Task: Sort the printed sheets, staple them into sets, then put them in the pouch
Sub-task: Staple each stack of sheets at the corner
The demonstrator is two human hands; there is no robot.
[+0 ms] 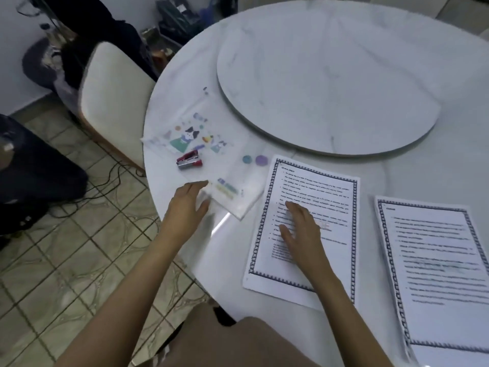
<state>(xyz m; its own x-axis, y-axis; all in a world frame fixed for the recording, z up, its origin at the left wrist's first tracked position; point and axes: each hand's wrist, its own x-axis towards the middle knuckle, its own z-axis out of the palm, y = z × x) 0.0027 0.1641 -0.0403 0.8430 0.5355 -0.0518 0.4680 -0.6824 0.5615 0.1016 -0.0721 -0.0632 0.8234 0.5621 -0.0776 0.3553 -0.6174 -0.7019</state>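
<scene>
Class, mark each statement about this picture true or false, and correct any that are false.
1. The red stapler lies on the pouch. True.
2. The right hand holds the stapler. False: it rests flat on the left pile of printed sheets.
3. A second pile of printed sheets lies to the right of that one. True.
4. Both piles sit on the round turntable. False: they lie on the table, nearer the person.
5. The left hand touches the pouch's near edge. True.
</scene>
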